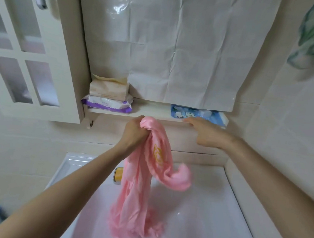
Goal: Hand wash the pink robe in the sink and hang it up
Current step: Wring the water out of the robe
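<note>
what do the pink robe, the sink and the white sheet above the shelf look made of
Pink robe: thin soft cloth, maybe cotton or a blend; it hangs in limp folds. Sink: glossy white, likely glazed ceramic, given its smooth sheen. White sheet: plastic film or coated paper, given sharp fold creases and glare.

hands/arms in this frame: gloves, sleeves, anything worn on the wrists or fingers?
Left hand and right hand are bare, with no gloves. Left forearm and right forearm are uncovered up to the frame edge, and no sleeve is in view. There is no watch, bracelet or band on either wrist. No ring shows on the visible fingers, but the left ones are mostly hidden.
</note>
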{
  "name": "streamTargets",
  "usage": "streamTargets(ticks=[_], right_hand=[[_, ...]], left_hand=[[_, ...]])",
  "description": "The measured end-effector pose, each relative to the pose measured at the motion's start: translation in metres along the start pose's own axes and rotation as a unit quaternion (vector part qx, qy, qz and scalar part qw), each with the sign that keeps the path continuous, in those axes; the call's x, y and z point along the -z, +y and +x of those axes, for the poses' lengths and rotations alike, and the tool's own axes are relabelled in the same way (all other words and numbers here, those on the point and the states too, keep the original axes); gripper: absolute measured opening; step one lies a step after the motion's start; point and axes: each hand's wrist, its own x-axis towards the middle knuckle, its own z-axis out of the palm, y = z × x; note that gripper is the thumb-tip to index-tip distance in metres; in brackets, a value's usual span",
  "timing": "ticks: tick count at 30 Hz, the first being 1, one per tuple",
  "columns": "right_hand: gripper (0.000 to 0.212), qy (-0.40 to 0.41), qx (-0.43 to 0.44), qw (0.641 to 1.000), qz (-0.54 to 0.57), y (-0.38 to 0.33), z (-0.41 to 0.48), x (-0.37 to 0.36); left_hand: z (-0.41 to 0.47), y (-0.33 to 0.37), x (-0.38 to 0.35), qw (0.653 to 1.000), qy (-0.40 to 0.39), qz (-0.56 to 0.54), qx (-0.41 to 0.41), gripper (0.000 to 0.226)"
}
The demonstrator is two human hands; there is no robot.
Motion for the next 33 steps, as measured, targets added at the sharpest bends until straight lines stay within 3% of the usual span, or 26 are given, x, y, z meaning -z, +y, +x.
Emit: streamTargets(ticks=[2, 4, 6, 9, 11, 13, 15, 21, 23, 25, 30, 32, 33], right_hand=[[0.104, 0.031, 0.099, 0.987, 0.120, -0.024, -0.004, -0.014], [0.117, 0.036, 0.144, 0.962, 0.230, -0.049, -0.006, -0.031], [0.106, 0.079, 0.127, 0.947, 0.284, -0.060, 0.004, -0.045], [0.073, 0.156, 0.108, 0.927, 0.324, -0.061, 0.018, -0.040], [0.052, 0.188, 0.090, 0.896, 0.391, -0.065, 0.024, -0.032], [0.045, 0.213, 0.060, 0.854, 0.471, -0.078, 0.024, -0.024], [0.042, 0.223, 0.042, 0.806, 0.547, -0.095, 0.024, -0.019], [0.040, 0.174, -0.015, 0.687, 0.705, -0.134, 0.029, -0.023], [0.038, 0.172, -0.032, 0.644, 0.745, -0.135, 0.032, -0.020], [0.031, 0.198, -0.039, 0.624, 0.755, -0.126, 0.032, -0.008], [0.038, 0.232, 0.009, 0.585, 0.777, -0.090, 0.026, 0.018], [0.039, 0.241, 0.026, 0.590, 0.770, -0.066, 0.023, 0.023], [0.039, 0.258, 0.025, 0.610, 0.749, -0.050, 0.020, 0.023]], left_hand=[[0.003, 0.009, -0.003, 0.999, -0.023, 0.021, -0.026, 0.035], [0.004, 0.020, -0.006, 0.996, -0.064, 0.047, -0.043, 0.020], [0.005, 0.028, -0.005, 0.994, -0.084, 0.045, -0.060, 0.014], [0.011, 0.027, 0.012, 0.991, -0.116, 0.000, -0.068, 0.044], [0.004, 0.010, 0.028, 0.974, -0.190, -0.119, -0.004, 0.074], [-0.012, -0.022, 0.026, 0.949, -0.239, -0.196, 0.059, 0.104], [-0.038, -0.050, 0.004, 0.943, -0.259, -0.179, 0.107, 0.118], [-0.069, -0.051, -0.059, 0.929, -0.228, -0.251, 0.149, 0.053], [-0.066, -0.049, -0.064, 0.937, -0.175, -0.252, 0.166, 0.038], [-0.062, -0.052, -0.061, 0.942, -0.118, -0.233, 0.210, 0.026], [-0.054, -0.065, -0.042, 0.949, -0.146, -0.167, 0.224, 0.044], [-0.051, -0.065, -0.035, 0.953, -0.161, -0.154, 0.204, 0.045], [-0.048, -0.064, -0.029, 0.955, -0.163, -0.150, 0.196, 0.043]])
